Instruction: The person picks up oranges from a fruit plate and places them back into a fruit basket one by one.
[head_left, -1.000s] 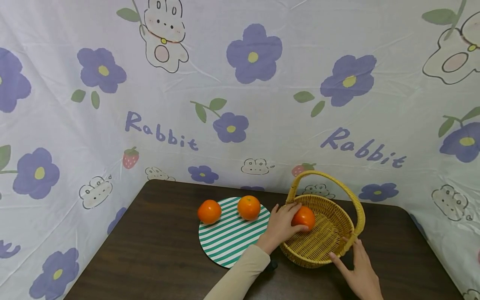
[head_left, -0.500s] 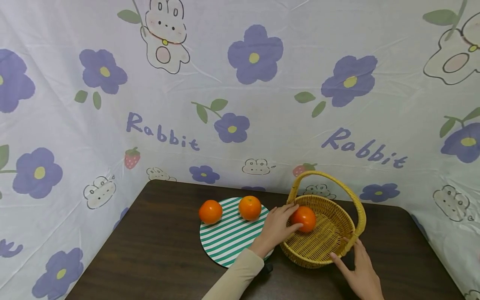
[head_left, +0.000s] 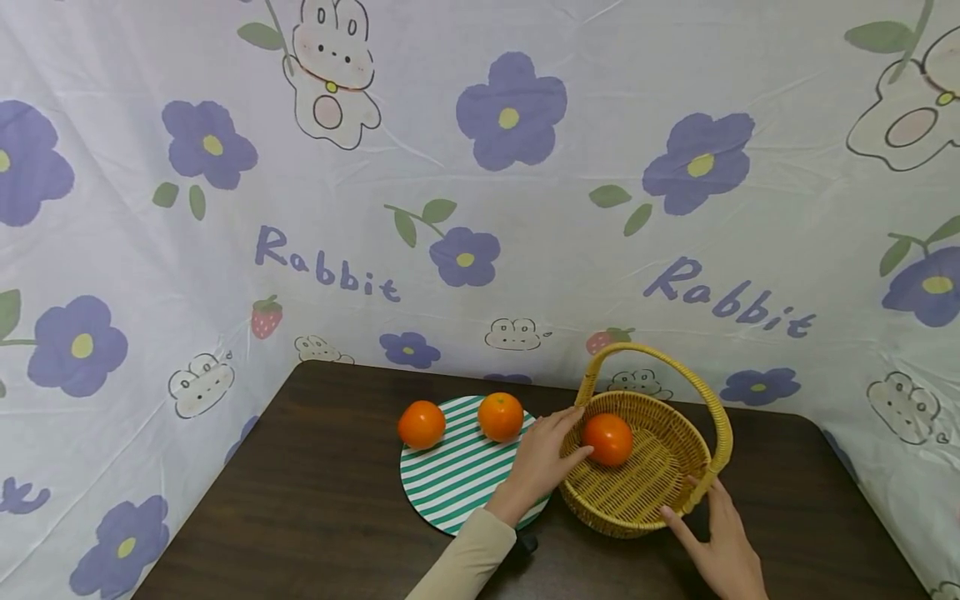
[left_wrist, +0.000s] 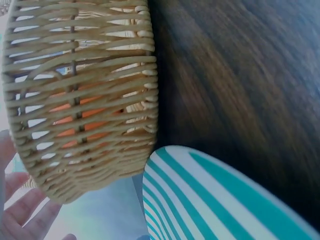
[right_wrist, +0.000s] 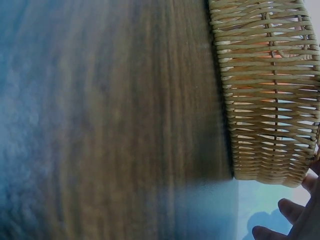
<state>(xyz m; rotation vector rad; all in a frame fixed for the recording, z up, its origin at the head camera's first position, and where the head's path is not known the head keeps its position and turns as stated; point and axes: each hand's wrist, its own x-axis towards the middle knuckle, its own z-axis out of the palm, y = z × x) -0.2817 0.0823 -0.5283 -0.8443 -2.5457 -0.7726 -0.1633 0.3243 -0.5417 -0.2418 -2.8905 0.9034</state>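
A round, glossy orange-red fruit [head_left: 607,440] lies inside the yellow wicker basket [head_left: 637,517], near its left wall. My left hand [head_left: 542,457] is at the basket's left rim, fingers extended along it and thumb reaching toward the fruit; nothing is in its grasp. In the left wrist view, spread fingers [left_wrist: 30,212] show beside the basket's rim. At the basket's right side, by the handle's foot, my right hand [head_left: 722,542] holds the rim, with the thumb at the front and a fingertip showing inside. Through the weave, the right wrist view shows some orange.
Left of the basket lies a round green-and-white striped mat [head_left: 450,492]. One orange fruit [head_left: 500,417] sits on it, another [head_left: 422,425] at its left edge. A patterned cloth [head_left: 570,250] hangs behind the dark wooden table [head_left: 315,500]. The basket's tall handle [head_left: 675,367] arches overhead.
My left hand has let go of the fruit in the basket and drawn back left to the rim. The right hand and the basket have stayed in place.
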